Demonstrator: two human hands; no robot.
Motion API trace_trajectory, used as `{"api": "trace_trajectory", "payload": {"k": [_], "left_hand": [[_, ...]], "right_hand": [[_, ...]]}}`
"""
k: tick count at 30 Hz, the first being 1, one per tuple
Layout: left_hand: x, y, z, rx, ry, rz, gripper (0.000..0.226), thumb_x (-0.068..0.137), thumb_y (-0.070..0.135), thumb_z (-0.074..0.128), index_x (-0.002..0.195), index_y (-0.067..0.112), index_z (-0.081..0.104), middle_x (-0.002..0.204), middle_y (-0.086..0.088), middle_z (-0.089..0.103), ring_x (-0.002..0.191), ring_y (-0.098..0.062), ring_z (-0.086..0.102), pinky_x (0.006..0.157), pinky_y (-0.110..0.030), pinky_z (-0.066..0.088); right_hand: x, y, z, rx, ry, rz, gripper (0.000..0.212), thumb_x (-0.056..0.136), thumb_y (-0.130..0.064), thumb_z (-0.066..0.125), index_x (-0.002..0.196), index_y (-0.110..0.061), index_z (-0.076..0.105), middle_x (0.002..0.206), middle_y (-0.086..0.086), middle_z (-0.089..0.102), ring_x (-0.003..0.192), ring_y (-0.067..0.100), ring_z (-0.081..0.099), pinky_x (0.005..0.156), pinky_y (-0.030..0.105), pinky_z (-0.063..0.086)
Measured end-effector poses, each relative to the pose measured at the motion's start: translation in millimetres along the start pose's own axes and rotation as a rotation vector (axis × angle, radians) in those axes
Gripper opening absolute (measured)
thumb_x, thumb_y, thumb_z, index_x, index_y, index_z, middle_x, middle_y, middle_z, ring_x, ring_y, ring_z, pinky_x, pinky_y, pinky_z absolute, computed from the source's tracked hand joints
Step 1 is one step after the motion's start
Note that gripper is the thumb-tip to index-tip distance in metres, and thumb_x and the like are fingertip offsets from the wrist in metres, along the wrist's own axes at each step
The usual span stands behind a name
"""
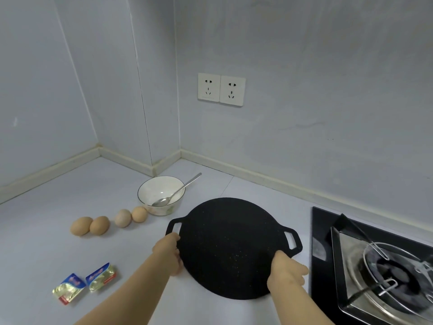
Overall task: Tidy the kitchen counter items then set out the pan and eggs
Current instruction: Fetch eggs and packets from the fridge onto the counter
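A flat black round pan (230, 242) with two loop handles lies on the white counter. My left hand (169, 252) grips its left rim just below the left handle. My right hand (287, 272) holds the right rim near the right handle. Several brown eggs (100, 225) lie in a row on the counter to the left of the pan. Behind them stands a white bowl (150, 191) with a metal spoon (177, 192) leaning inside it.
Two small foil butter packets (85, 281) lie at the front left. A black gas stove (379, 266) with a metal burner ring fills the right side. The walls meet in a corner behind the bowl, and two sockets (221, 89) are mounted on the back wall.
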State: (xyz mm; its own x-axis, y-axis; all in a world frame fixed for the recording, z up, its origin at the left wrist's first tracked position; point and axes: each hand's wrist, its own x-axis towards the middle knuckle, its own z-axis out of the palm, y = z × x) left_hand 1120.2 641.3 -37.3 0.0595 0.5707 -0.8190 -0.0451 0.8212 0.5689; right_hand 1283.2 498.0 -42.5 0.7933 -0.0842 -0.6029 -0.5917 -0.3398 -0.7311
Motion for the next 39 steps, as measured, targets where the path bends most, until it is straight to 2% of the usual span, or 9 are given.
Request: {"api": "trace_trajectory", "payload": {"k": [5, 11, 17, 20, 22, 25, 31, 36, 39], "left_hand": [[-4.5, -4.9, 5.8, 0.128, -0.058, -0.030, 0.041, 0.093, -0.001, 0.046, 0.134, -0.001, 0.038, 0.135, -0.019, 0.041, 0.128, -0.035, 0.040, 0.109, -0.046, 0.034], [-6.8, -1.8, 16.7, 0.193, -0.089, -0.028, 0.044, 0.091, -0.011, 0.044, 0.134, -0.005, 0.039, 0.139, -0.017, 0.040, 0.130, -0.034, 0.040, 0.109, -0.045, 0.036], [-12.8, 1.0, 39.2, 0.098, -0.281, 0.059, 0.037, 0.092, -0.012, 0.038, 0.128, -0.007, 0.047, 0.125, -0.019, 0.054, 0.117, -0.033, 0.054, 0.094, -0.039, 0.045], [-19.6, 6.6, 44.8, 0.151, -0.371, 0.169, 0.037, 0.092, -0.010, 0.040, 0.130, -0.009, 0.044, 0.097, -0.017, 0.059, 0.080, -0.027, 0.059, 0.080, -0.035, 0.050], [-19.0, 12.3, 45.4, 0.233, -0.374, 0.221, 0.035, 0.093, -0.006, 0.042, 0.128, -0.008, 0.046, 0.088, -0.013, 0.057, 0.077, -0.024, 0.057, 0.074, -0.034, 0.050], [-13.6, 20.0, 42.9, 0.505, -0.245, 0.439, 0.034, 0.093, 0.003, 0.045, 0.126, 0.001, 0.051, 0.102, -0.012, 0.057, 0.092, -0.026, 0.057, 0.077, -0.034, 0.049], [8.2, 36.1, 18.5, 0.946, 0.250, 1.329, 0.033, 0.083, -0.009, 0.046, 0.106, 0.007, 0.066, 0.112, -0.009, 0.058, 0.109, -0.028, 0.050, 0.084, -0.024, 0.033], [33.2, 49.4, 13.5, 1.372, 0.344, 1.187, 0.046, 0.090, -0.002, 0.036, 0.133, 0.013, 0.041, 0.138, -0.001, 0.043, 0.144, -0.023, 0.016, 0.113, -0.032, 0.020], [39.2, 53.3, 14.3, 1.392, 0.348, 1.177, 0.045, 0.087, -0.005, 0.036, 0.128, 0.010, 0.044, 0.128, -0.004, 0.052, 0.135, -0.025, 0.031, 0.110, -0.029, 0.021]], "right_hand": [[5.7, 4.6, -6.0, 0.168, -0.126, 0.104, 0.022, 0.087, -0.005, 0.049, 0.107, 0.005, 0.054, 0.076, 0.011, 0.049, 0.084, 0.029, 0.047, 0.075, 0.035, 0.041], [7.5, -5.0, -10.6, 0.165, -0.027, 0.029, 0.036, 0.089, -0.007, 0.050, 0.122, 0.008, 0.049, 0.115, 0.022, 0.051, 0.095, 0.036, 0.052, 0.076, 0.039, 0.042], [10.1, -2.9, -3.3, 0.451, -0.110, -0.042, 0.047, 0.086, 0.003, 0.044, 0.128, -0.017, 0.050, 0.102, 0.003, 0.056, 0.090, 0.027, 0.053, 0.081, 0.031, 0.042], [11.5, -6.5, 3.8, 0.511, -0.106, -0.075, 0.057, 0.085, 0.007, 0.041, 0.131, -0.026, 0.048, 0.100, -0.003, 0.057, 0.098, 0.028, 0.055, 0.084, 0.032, 0.043], [12.3, -13.3, 7.0, 0.553, -0.084, -0.050, 0.059, 0.085, 0.008, 0.040, 0.134, -0.024, 0.045, 0.107, -0.001, 0.055, 0.096, 0.026, 0.052, 0.083, 0.031, 0.041], [14.9, -19.1, 16.3, 0.549, -0.067, 0.011, 0.052, 0.088, 0.005, 0.043, 0.135, -0.017, 0.045, 0.125, 0.008, 0.055, 0.094, 0.022, 0.047, 0.086, 0.033, 0.042], [10.5, -16.5, 32.9, 0.522, -0.089, 0.052, 0.051, 0.088, 0.004, 0.041, 0.135, -0.012, 0.044, 0.134, 0.011, 0.052, 0.094, 0.025, 0.044, 0.087, 0.035, 0.040], [7.7, -17.4, 36.2, 0.562, -0.108, 0.067, 0.053, 0.089, 0.005, 0.040, 0.138, -0.013, 0.041, 0.128, 0.009, 0.052, 0.096, 0.023, 0.043, 0.084, 0.030, 0.036], [10.3, -18.0, 36.4, 0.542, -0.134, 0.070, 0.052, 0.089, 0.004, 0.038, 0.139, -0.011, 0.040, 0.113, 0.006, 0.048, 0.094, 0.024, 0.042, 0.084, 0.030, 0.035]]}}
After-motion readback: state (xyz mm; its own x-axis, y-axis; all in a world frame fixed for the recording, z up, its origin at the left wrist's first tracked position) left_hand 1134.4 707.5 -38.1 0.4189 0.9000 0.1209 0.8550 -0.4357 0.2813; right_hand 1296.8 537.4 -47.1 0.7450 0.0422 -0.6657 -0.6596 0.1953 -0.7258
